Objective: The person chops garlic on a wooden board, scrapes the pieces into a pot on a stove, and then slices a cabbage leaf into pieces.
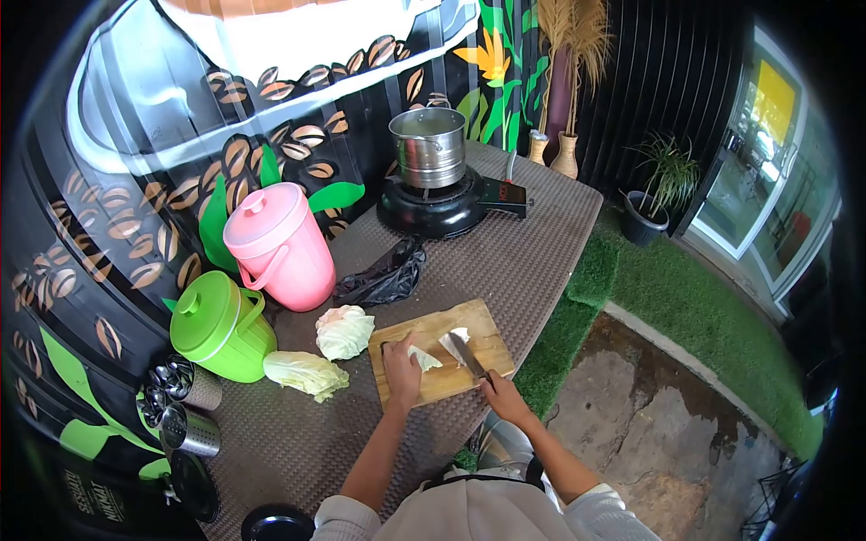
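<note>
My right hand (507,398) grips the dark handle of a knife (466,353), its blade pointing away from me over a wooden cutting board (478,316). Under and beside the blade lies a small whitish piece of cabbage (460,334). At the board's left side, my left hand (402,373) has its fingers bent against another pale cabbage piece (425,360), partly hiding it. Left of the board, a round cabbage (345,332) sits on the table with a longer napa cabbage (307,374) below it.
A metal pot (428,147) stands on a black portable stove (428,209) at the back. A black plastic bag (383,273), a pink lidded pail (287,252) and a green lidded pail (225,329) line the left side. Metal cutlery holders (190,431) stand nearer me.
</note>
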